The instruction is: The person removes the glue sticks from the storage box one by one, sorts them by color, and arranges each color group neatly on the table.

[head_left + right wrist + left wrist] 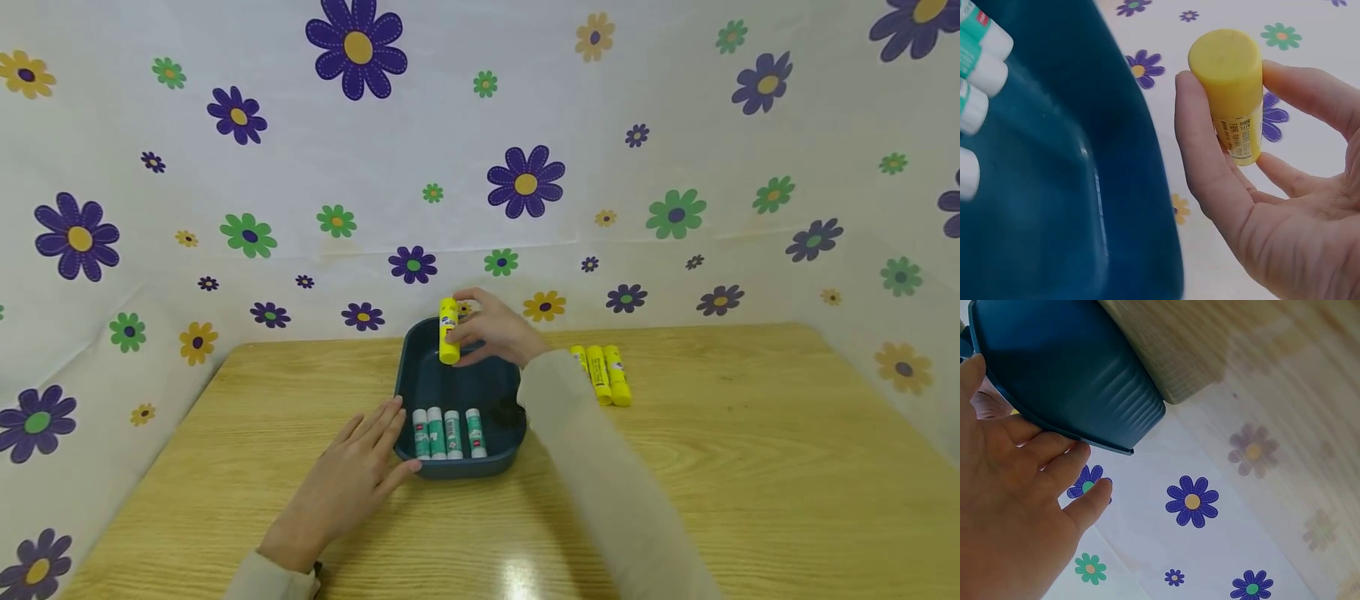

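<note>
A yellow glue stick [448, 333] is pinched between the fingers and thumb of my right hand [491, 332], over the far part of a dark blue bin [465, 469]. In the right wrist view the yellow glue stick [1229, 81] shows its capped end and printed label. Several green-and-white glue sticks [453, 435] lie side by side at the near end inside the bin. My left hand [352, 467] rests with fairly straight fingers against the bin's near left rim. The left wrist view shows those fingertips along the rim of the bin [1079, 375].
Several yellow glue sticks [600, 377] lie in a row on the wooden table [750, 467], right of the bin, partly behind the right sleeve [600, 467]. A flower-print sheet [450, 125] hangs behind the table and down both sides.
</note>
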A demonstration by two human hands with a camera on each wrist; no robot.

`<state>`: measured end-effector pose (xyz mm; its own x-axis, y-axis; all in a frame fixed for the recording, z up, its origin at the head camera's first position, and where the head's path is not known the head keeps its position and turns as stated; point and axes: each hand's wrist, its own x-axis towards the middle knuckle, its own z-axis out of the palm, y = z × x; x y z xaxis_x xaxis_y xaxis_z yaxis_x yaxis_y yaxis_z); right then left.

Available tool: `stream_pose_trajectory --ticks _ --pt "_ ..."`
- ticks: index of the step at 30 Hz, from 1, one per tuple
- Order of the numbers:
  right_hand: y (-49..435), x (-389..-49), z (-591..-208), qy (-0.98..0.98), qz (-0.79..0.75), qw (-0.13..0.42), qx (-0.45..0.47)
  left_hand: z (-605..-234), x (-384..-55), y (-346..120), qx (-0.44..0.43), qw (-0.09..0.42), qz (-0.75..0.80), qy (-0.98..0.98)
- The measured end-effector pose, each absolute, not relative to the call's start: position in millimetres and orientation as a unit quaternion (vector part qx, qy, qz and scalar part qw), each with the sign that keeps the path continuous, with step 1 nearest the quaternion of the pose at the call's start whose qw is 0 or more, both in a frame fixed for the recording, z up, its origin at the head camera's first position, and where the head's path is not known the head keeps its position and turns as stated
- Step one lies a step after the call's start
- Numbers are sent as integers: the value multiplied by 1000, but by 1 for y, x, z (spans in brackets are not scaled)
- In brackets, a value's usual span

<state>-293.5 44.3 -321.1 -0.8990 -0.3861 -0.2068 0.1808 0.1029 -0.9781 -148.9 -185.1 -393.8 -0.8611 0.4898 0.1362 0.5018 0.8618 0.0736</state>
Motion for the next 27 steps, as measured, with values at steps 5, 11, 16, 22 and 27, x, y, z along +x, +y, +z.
stream_pose_trajectory --ticks 5,11,16,22,27 --pt "55 -291 -317 716 -662 204 -81 -393 -149 -185 -258 59 -52 -963" --pt "65 -288 -317 712 -664 209 -90 -393 -148 -186 -254 58 -50 -964" --pt "75 -285 -320 710 -666 209 -92 -394 -148 -186 -256 62 -50 -963" --pt "90 -283 -322 716 -662 202 -92 -395 -148 -186 -259 71 -57 -962" --pt "104 -281 -322 726 -654 192 -94 -395 -148 -185 -260 74 -58 -961"
